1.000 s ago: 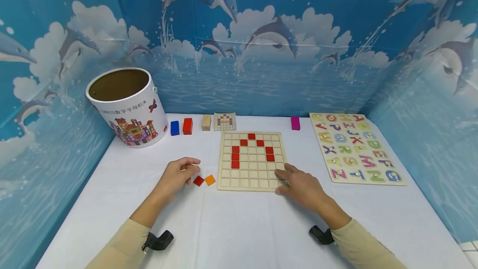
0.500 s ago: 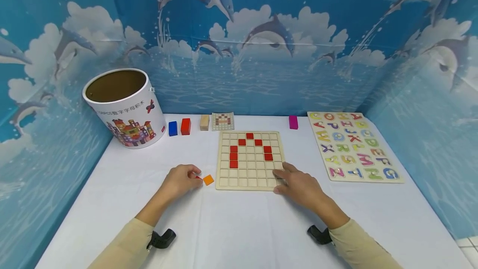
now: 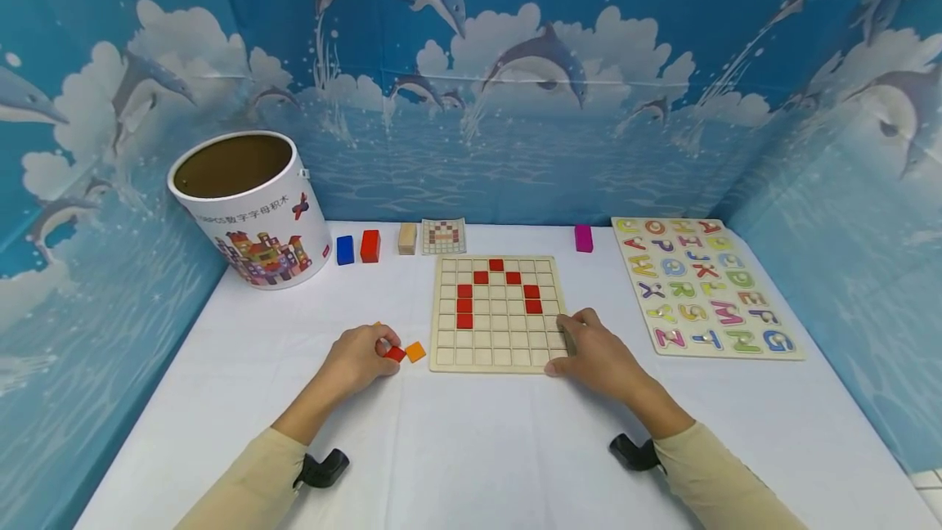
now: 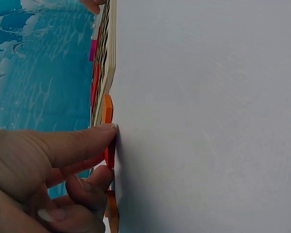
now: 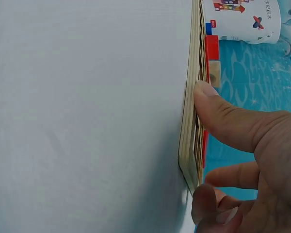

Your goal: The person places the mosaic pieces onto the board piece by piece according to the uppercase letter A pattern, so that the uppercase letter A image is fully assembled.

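Now pinching the red tile (image 3: 396, 353); bracing the board (image 3: 500, 342) at its corner

My left hand (image 3: 356, 358) is no longer hovering beside the tile, as it was a second ago; my fingers are sitting narrow, thumb and fingertips holding the red tile between them; its face is showing wider than the thin sliver of half a second ago. The tile is sitting off the board's left side, just beside the orange tile (image 3: 415, 352); I can't tell if those two are touching, or if mine is clearing the cloth. Another orange piece (image 4: 113, 206) is hiding partly behind my fingers.

My right hand (image 3: 603, 358) is changing too; its fingers are coming off the lower-right squares and bracketing the corner, thumb at the near edge, fingers along the right edge; I can't tell how hard they're pressing. That is uncovering the squares they were blocking.

Meaning, by my read: the grasp is happening, placement isn't; the same red squares (image 3: 464, 306) are sitting on the grid as a second ago, three running down the left side, two down the right; the board should be staying steadier with its corner held. The pattern card (image 3: 444, 236) is lying behind the board; its detail is too small for me to be reading reliably.
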The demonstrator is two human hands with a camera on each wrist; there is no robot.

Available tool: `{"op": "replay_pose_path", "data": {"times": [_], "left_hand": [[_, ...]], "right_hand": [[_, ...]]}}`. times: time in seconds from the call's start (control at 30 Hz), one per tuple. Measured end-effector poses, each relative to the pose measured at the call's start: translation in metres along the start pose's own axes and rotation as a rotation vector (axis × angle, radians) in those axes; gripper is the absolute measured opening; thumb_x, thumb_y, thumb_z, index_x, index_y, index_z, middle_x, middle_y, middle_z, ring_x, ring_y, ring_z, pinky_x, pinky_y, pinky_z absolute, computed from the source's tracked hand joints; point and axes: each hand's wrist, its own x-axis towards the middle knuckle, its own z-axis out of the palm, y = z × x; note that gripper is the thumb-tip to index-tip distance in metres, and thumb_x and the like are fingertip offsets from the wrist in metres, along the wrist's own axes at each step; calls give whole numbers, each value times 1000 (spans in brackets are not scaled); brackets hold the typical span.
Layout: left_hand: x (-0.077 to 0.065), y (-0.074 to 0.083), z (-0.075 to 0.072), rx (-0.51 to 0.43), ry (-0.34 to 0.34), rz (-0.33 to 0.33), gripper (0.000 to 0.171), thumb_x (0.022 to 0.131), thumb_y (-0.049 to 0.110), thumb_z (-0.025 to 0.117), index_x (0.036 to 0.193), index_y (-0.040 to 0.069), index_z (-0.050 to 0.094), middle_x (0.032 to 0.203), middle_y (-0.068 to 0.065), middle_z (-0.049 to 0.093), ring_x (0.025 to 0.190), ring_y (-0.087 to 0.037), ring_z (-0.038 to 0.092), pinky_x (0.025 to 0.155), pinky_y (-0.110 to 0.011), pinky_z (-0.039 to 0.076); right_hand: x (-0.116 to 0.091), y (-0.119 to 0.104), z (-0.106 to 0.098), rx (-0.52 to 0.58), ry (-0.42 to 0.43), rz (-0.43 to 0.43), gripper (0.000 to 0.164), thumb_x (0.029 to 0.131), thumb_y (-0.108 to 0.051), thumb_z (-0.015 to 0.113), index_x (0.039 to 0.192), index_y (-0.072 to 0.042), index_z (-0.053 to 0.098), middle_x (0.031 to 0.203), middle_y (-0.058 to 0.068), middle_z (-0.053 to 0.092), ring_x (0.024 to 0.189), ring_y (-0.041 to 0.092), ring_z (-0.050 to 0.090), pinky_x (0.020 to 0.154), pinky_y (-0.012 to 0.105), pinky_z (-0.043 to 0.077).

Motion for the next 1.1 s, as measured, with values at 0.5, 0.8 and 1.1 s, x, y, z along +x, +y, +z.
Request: {"op": "replay_pose_path", "data": {"times": [0.5,0.8,1.1], "left_hand": [[0,-3,1,-19,-9,16,23,83,8,82,103,12,70,81,-4,55,75,-20,51,66,-32,41],[1,-5,1,-58,-15,13,20,86,7,80,93,12,62,77,-5,54,73,-20,52,66,-31,43],[6,-15,-1,-222,-10,-2,17,91,10,74,107,13,68,83,-5,55,79,-20,51,68,-32,42]], "right_hand": [[5,1,-3,-64,-50,34,92,77,-41,88,147,3,48,117,18,56,90,24,55,81,43,50],[5,0,-3,-76,-66,51,91,77,-42,88,147,2,49,120,19,56,91,25,55,80,43,50],[4,-3,-4,-111,-73,45,89,78,-42,87,148,0,50,117,17,55,87,23,54,74,39,49]]}}
